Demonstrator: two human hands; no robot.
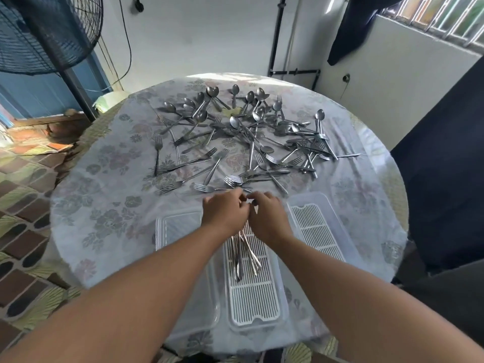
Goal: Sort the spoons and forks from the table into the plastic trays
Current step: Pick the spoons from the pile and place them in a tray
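Slatted white plastic tray point(252, 297) holds steel forks point(242, 254) lengthwise, handles toward the camera, gripped by curled left hand point(225, 212) and right hand point(267, 216).

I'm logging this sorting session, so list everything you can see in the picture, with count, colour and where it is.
Cutlery pile: too many to count, silver spoons and forks, tangled across the far half of the table.
Middle tray: one, clear plastic with white slatted insert, near table edge, a few silver pieces lying in it.
Right tray: one, same kind, nothing in it.
Left tray: one, clear, no insert visible.
Table: one, round, floral cloth under clear plastic.
Fan: one, dark, upper left.
Left hand: curled, above the middle tray's far end.
Right hand: curled, touching the left hand.
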